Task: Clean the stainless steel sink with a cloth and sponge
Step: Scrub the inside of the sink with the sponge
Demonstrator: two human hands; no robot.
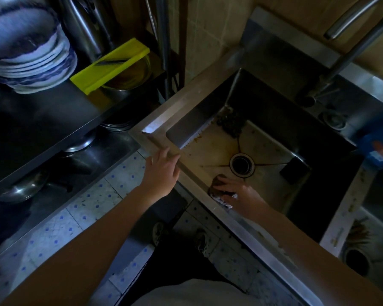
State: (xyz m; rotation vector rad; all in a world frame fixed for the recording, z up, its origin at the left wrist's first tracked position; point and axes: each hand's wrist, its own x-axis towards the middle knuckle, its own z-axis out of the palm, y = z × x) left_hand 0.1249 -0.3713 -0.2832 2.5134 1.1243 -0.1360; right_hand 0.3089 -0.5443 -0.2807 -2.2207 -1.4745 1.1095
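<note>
A deep stainless steel sink [186, 109] fills the middle of the head view, with a round drain [242, 165] in its stained floor. My right hand [241, 193] is down inside the basin, near the front wall, closed on a brown sponge with a pale cloth [218, 187]. My left hand [163, 171] rests on the sink's front left rim with fingers spread and holds nothing. A dark clump of debris [231, 124] lies in the far corner of the basin. A small dark block [294, 167] lies on the floor right of the drain.
A tap [349, 56] rises at the back right. A second basin [363, 246] adjoins on the right, with a blue packet [378, 142] on the ledge. On the left, a shelf holds stacked bowls [29, 54], a yellow slicer [111, 65] and pans below.
</note>
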